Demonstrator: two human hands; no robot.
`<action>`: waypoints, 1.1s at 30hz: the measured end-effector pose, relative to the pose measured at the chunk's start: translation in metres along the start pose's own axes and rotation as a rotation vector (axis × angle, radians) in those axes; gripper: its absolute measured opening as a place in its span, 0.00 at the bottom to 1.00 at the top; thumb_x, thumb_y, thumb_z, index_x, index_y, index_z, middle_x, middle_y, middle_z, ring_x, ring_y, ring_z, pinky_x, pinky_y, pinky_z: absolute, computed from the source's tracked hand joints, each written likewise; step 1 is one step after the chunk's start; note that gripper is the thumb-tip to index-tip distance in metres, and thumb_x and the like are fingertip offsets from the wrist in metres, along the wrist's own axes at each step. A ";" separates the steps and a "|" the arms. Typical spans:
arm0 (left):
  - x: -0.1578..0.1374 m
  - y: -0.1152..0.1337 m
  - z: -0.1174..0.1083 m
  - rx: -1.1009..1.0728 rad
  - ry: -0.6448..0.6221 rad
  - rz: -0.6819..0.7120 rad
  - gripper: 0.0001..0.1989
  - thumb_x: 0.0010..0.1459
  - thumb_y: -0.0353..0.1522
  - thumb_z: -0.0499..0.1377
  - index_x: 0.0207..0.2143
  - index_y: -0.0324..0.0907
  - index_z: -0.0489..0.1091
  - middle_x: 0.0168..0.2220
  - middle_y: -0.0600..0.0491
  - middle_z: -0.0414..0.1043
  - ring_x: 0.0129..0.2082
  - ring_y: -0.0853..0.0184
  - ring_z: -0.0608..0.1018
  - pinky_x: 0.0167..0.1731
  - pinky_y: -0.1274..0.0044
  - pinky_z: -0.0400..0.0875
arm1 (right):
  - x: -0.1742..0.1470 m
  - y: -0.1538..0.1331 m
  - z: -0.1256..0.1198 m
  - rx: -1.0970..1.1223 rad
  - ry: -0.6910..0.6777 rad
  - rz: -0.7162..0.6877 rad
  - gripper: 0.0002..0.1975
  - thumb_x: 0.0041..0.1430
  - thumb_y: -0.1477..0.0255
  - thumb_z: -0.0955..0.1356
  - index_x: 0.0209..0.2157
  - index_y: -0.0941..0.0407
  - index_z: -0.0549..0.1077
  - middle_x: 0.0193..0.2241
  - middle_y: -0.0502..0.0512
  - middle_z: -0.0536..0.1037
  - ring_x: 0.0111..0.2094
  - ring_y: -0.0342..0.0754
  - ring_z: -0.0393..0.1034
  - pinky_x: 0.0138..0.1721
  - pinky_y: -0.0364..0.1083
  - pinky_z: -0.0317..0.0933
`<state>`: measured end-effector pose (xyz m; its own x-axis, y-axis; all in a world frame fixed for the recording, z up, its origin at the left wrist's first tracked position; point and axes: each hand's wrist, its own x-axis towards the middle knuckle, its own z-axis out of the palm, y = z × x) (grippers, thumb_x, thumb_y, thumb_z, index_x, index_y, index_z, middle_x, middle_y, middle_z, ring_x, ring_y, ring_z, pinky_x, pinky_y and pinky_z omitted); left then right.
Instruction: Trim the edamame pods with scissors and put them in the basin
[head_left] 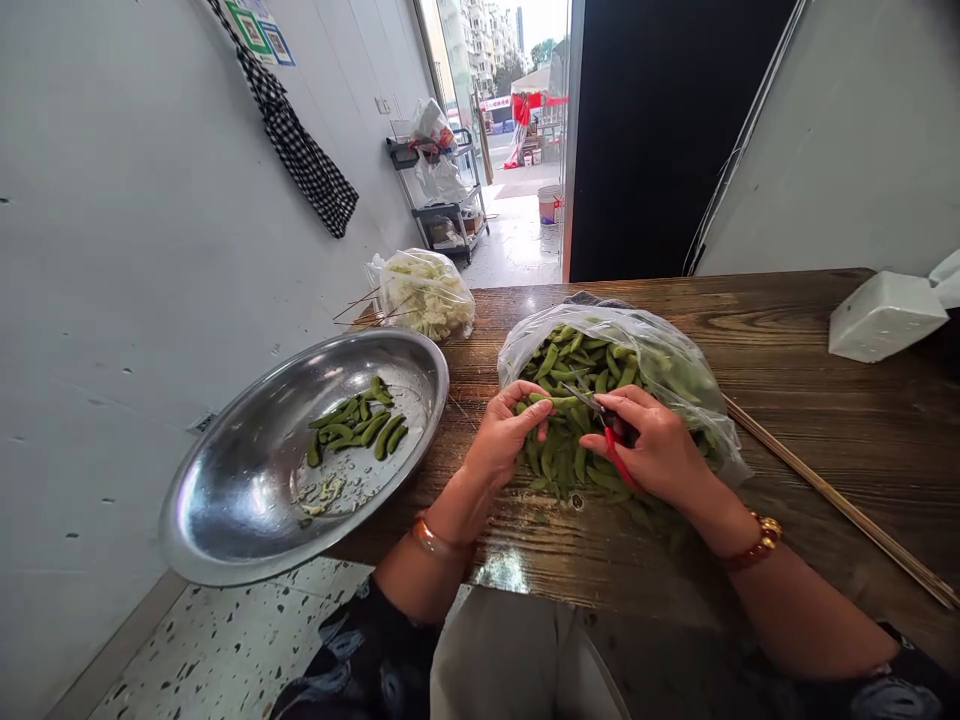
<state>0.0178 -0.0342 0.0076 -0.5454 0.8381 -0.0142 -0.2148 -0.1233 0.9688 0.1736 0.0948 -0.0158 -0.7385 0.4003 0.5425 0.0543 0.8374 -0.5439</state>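
My left hand [510,425] pinches a green edamame pod [562,400] by one end, over the front of an open clear plastic bag [679,350]. In my right hand [649,440] are scissors [619,460] with red handles, their blades apart around the pod's right end. A heap of edamame pods [577,360] fills the bag, and more spill out onto the wooden table [525,535] below my hands. To the left, a wide steel basin [247,470] holds several pods [352,425] and a small pile of trimmed bits [322,495].
A bag of cauliflower [427,290] with thin skewers [356,305] stands behind the basin. Long wooden sticks [832,495] lie on the table's right side, and a white tissue box [885,315] sits at the far right. Beyond the table are a cart [450,215] and a glass door.
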 end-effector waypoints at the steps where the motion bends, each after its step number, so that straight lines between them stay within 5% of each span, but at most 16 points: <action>1: 0.000 0.000 0.000 0.006 -0.002 0.000 0.14 0.47 0.36 0.67 0.32 0.39 0.68 0.21 0.58 0.69 0.17 0.79 0.65 0.19 0.85 0.56 | 0.000 0.000 0.000 0.000 -0.001 -0.002 0.22 0.56 0.58 0.70 0.48 0.55 0.72 0.38 0.56 0.74 0.31 0.48 0.71 0.33 0.48 0.68; 21: 0.005 0.001 -0.001 -0.166 -0.024 -0.053 0.15 0.49 0.38 0.65 0.30 0.39 0.64 0.24 0.58 0.68 0.16 0.79 0.64 0.15 0.85 0.56 | -0.002 -0.004 -0.003 -0.052 -0.094 -0.073 0.19 0.59 0.58 0.68 0.47 0.55 0.73 0.36 0.57 0.76 0.33 0.49 0.72 0.36 0.48 0.68; 27: 0.011 0.003 -0.013 -0.255 0.086 -0.106 0.14 0.48 0.36 0.64 0.30 0.39 0.63 0.29 0.55 0.73 0.19 0.77 0.70 0.15 0.86 0.59 | 0.000 -0.004 -0.004 0.007 -0.046 -0.065 0.19 0.59 0.59 0.68 0.47 0.55 0.73 0.35 0.56 0.75 0.33 0.49 0.72 0.36 0.48 0.68; 33: 0.014 -0.001 -0.017 0.041 0.121 -0.015 0.16 0.44 0.37 0.68 0.24 0.40 0.63 0.20 0.60 0.66 0.16 0.78 0.65 0.16 0.84 0.56 | 0.003 -0.003 -0.009 0.032 0.084 -0.024 0.19 0.58 0.59 0.68 0.48 0.54 0.73 0.37 0.57 0.76 0.37 0.52 0.73 0.39 0.50 0.68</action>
<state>-0.0038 -0.0312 0.0018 -0.6365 0.7692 -0.0564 -0.1916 -0.0869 0.9776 0.1769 0.0969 -0.0070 -0.6801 0.4112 0.6070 0.0150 0.8355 -0.5492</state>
